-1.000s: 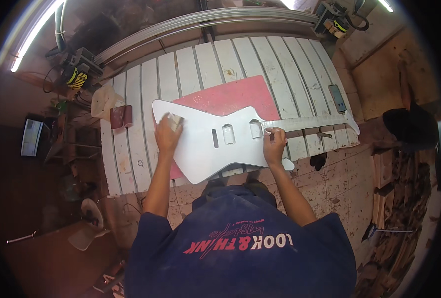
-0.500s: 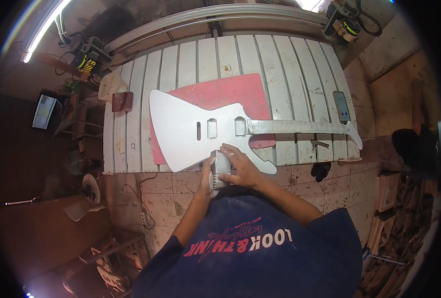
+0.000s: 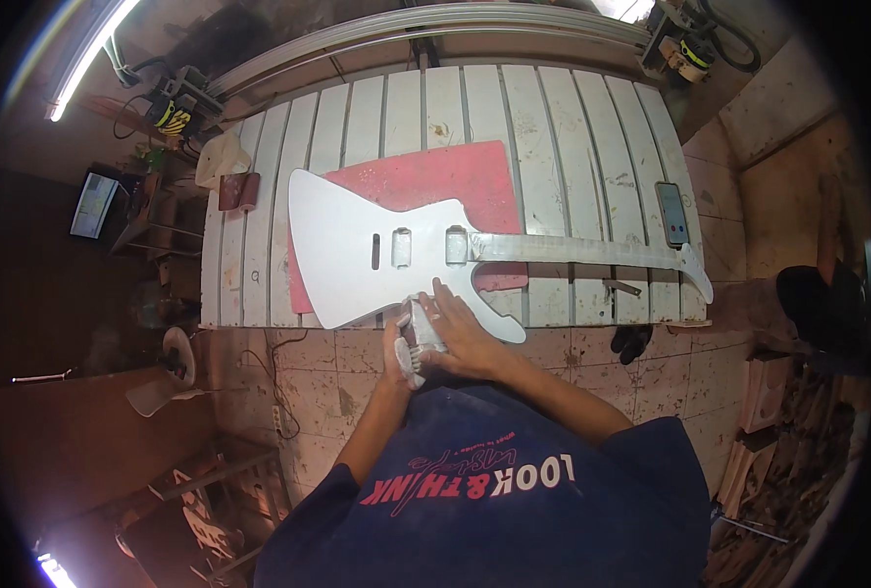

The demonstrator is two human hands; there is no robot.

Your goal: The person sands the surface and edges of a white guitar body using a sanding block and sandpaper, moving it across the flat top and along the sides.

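Screens, placed relative to the slatted workbench [image 3: 435,108]:
- Smartphone [image 3: 672,214]: dark upright rectangle (screen unlit), lying flat at the bench's right end.
- Monitor [image 3: 93,206]: small tilted rectangle, glowing pale blue-white, off the bench's left end.

Matt white guitar body [image 3: 357,255] (wooden bench [image 3: 572,147])

White guitar body [image 3: 357,250], red mat [image 3: 425,181], white slatted table [image 3: 553,137]

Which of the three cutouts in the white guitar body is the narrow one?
The leftmost cutout, a thin dark upright slot. The other two, the middle one and the one nearest the neck, are wider, roughly square pockets on the white guitar body.
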